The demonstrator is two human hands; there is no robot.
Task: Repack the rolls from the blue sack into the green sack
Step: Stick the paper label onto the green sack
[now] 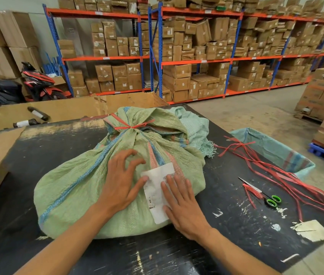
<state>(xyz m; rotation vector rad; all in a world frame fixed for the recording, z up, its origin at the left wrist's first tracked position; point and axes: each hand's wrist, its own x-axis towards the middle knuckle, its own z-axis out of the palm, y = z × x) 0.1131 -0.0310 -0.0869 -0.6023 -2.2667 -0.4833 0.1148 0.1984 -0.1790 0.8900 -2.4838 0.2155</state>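
A full green woven sack [81, 187] lies on the black table [226, 225], its neck tied with red string [130, 126]. A white label [158, 192] sits on the sack's near side. My left hand [122, 180] rests on the sack with its thumb on the label's left edge. Flat on the label's right edge, my right hand [183, 203] presses with straight fingers. A pale blue-green sack [193, 126] lies crumpled behind the green one. The rolls are hidden inside.
Loose red strings [272, 167] and green-handled scissors [266, 195] lie at the table's right. Beside the table, right, stands an open blue-green sack [280, 149]. A cardboard box [73, 108] with dark rolls [38, 113] is behind, left. Shelves of cartons fill the back.
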